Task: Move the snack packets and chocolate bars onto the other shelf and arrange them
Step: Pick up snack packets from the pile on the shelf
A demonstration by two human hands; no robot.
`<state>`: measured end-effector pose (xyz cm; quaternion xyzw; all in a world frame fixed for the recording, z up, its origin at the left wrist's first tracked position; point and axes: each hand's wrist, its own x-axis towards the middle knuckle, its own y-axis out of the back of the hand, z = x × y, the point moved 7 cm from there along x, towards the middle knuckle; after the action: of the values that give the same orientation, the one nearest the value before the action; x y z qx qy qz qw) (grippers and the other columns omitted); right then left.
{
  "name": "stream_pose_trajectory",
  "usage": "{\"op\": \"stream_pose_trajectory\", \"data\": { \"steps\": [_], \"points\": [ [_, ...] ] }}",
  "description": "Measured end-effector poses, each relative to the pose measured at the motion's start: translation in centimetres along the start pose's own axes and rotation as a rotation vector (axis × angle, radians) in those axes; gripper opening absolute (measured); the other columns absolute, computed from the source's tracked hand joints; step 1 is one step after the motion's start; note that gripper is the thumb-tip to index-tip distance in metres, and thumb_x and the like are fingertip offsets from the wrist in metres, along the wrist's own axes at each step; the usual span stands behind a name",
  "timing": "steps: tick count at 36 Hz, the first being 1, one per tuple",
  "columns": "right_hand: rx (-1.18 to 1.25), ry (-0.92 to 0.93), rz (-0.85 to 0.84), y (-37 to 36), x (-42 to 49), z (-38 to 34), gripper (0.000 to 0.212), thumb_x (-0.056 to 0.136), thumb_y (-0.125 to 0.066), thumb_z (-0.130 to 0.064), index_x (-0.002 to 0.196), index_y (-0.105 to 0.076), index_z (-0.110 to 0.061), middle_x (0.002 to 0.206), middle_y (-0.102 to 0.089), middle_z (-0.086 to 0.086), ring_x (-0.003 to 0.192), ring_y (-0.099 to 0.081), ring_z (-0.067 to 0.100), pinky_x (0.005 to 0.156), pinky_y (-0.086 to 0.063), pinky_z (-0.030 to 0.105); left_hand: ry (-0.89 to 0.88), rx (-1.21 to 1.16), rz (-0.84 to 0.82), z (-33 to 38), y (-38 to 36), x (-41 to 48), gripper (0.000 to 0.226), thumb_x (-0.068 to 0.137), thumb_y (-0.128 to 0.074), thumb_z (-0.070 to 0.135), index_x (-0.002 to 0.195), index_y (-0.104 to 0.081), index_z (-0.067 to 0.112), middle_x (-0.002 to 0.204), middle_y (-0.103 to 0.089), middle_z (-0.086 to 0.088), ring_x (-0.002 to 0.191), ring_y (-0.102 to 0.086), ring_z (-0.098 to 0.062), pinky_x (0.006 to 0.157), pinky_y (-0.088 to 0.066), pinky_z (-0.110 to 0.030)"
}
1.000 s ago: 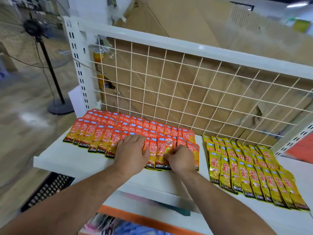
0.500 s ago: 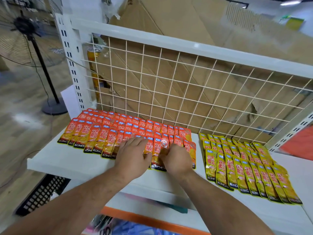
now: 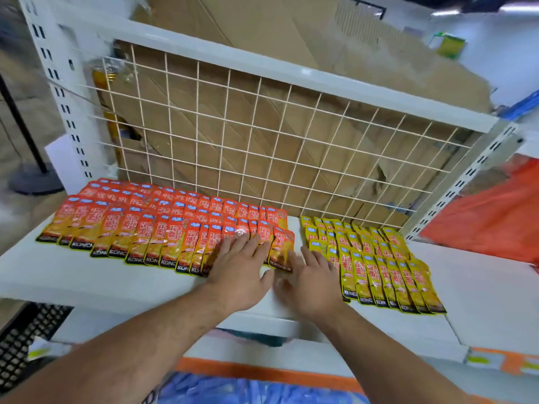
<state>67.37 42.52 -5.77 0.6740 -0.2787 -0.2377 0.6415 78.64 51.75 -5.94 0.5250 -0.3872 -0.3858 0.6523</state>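
Several rows of orange snack packets [image 3: 151,225] lie overlapped on the left half of the white shelf [image 3: 87,281]. A block of yellow snack packets [image 3: 376,258] lies to their right, with a narrow gap between the two blocks. My left hand [image 3: 239,266] rests flat with spread fingers on the front right end of the orange rows. My right hand [image 3: 312,275] lies flat on the bare shelf in the gap, fingers spread, its fingertips touching the left edge of the yellow packets. Neither hand grips a packet.
A white wire grid [image 3: 262,147] backs the shelf, with flattened cardboard [image 3: 291,53] behind it. White slotted uprights [image 3: 58,91] stand at both ends. A fan stand base [image 3: 32,182] and a black crate [image 3: 26,330] sit on the floor at left. Orange and blue goods [image 3: 248,386] lie below.
Both hands have slid to the right. My right hand let go of the orange packets and now lies open in the gap beside the yellow ones. The left hand has flattened out.
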Motion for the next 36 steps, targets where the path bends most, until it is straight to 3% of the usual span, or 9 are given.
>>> {"op": "stream_pose_trajectory", "data": {
  "steps": [4, 8, 10, 15, 19, 23, 27, 32, 36],
  "points": [
    [0.013, -0.066, 0.048, 1.0, -1.9, 3.7, 0.068, 0.083, -0.048, -0.061, 0.144, -0.046, -0.032, 0.154, -0.042, 0.002, 0.142, -0.037, 0.03, 0.113, -0.029, 0.051, -0.035, 0.048, -0.038, 3.7, -0.1, 0.6, 0.084, 0.081, -0.003, 0.06, 0.156, -0.02, 0.027, 0.164, -0.018, -0.002, 0.151, -0.012, -0.025, 0.121, 0.0, -0.048],
    [0.051, -0.108, -0.026, 1.1, -4.0, 8.6, 0.076, 0.087, -0.048, -0.064, 0.154, -0.027, -0.037, 0.164, -0.022, -0.002, 0.151, -0.018, 0.026, 0.12, -0.019, 0.049, -0.074, 0.02, -0.065, 8.8, -0.3, 1.1, 0.072, 0.09, -0.019, 0.058, 0.156, -0.02, 0.028, 0.165, -0.015, -0.002, 0.151, -0.01, -0.026, 0.121, -0.003, -0.048],
    [0.063, -0.127, -0.018, 1.7, -5.3, 11.2, 0.076, 0.087, -0.05, -0.063, 0.154, -0.027, -0.037, 0.165, -0.021, -0.002, 0.15, -0.018, 0.026, 0.119, -0.02, 0.049, -0.102, 0.032, -0.071, 11.8, -0.5, 1.3, 0.073, 0.089, -0.02, 0.057, 0.155, -0.022, 0.028, 0.164, -0.017, -0.002, 0.151, -0.012, -0.026, 0.122, -0.004, -0.048],
    [0.042, -0.175, -0.033, 2.9, -9.6, 18.4, 0.076, 0.083, -0.037, -0.06, 0.154, -0.029, -0.033, 0.163, -0.023, 0.001, 0.148, -0.022, 0.028, 0.117, -0.024, 0.047, -0.171, 0.033, -0.052, 20.2, -1.0, 1.3, 0.077, 0.085, -0.012, 0.059, 0.153, -0.029, 0.027, 0.162, -0.025, -0.002, 0.15, -0.018, -0.027, 0.121, -0.009, -0.048],
    [0.05, -0.222, 0.023, 4.2, -13.2, 24.7, 0.076, 0.079, -0.04, -0.062, 0.148, -0.043, -0.029, 0.154, -0.04, 0.003, 0.139, -0.037, 0.031, 0.11, -0.037, 0.047, -0.217, 0.039, -0.071, 27.5, -1.7, 1.3, 0.089, 0.077, 0.0, 0.062, 0.154, -0.027, 0.027, 0.162, -0.024, -0.003, 0.15, -0.017, -0.026, 0.121, -0.005, -0.047],
    [0.054, -0.276, 0.048, 4.7, -16.3, 31.1, 0.078, 0.078, -0.035, -0.064, 0.143, -0.051, -0.023, 0.147, -0.049, 0.012, 0.132, -0.047, 0.038, 0.105, -0.044, 0.05, -0.259, 0.021, -0.098, 34.8, -2.1, 1.4, 0.081, 0.083, -0.008, 0.059, 0.156, -0.022, 0.026, 0.163, -0.019, -0.004, 0.15, -0.014, -0.026, 0.122, -0.006, -0.046],
    [0.062, -0.337, 0.041, 5.6, -19.2, 36.9, 0.073, 0.086, -0.042, -0.062, 0.148, -0.044, -0.025, 0.154, -0.04, 0.012, 0.14, -0.038, 0.035, 0.112, -0.036, 0.048, -0.345, 0.013, -0.067, 41.1, -2.8, 1.7, 0.093, 0.074, 0.003, 0.062, 0.153, -0.03, 0.025, 0.16, -0.029, -0.005, 0.147, -0.021, -0.027, 0.12, -0.013, -0.046],
    [0.079, -0.42, 0.021, 6.3, -21.8, 43.4, 0.072, 0.094, -0.046, -0.063, 0.156, -0.028, -0.03, 0.163, -0.024, 0.004, 0.148, -0.022, 0.027, 0.12, -0.021, 0.04, -0.412, 0.021, -0.131, 47.4, -4.6, 2.7, 0.091, 0.077, 0.004, 0.063, 0.156, -0.023, 0.026, 0.164, -0.017, -0.002, 0.15, -0.012, -0.025, 0.121, -0.008, -0.045],
    [0.115, -0.489, 0.021, 6.3, -23.2, 47.7, 0.072, 0.095, -0.044, -0.064, 0.156, -0.027, -0.03, 0.164, -0.023, 0.003, 0.15, -0.017, 0.025, 0.121, -0.02, 0.041, -0.474, -0.012, -0.168, 52.0, -5.5, 4.2, 0.064, 0.099, -0.024, 0.054, 0.157, -0.019, 0.026, 0.165, -0.012, -0.001, 0.151, -0.007, -0.024, 0.122, -0.004, -0.045]
  ]
}}
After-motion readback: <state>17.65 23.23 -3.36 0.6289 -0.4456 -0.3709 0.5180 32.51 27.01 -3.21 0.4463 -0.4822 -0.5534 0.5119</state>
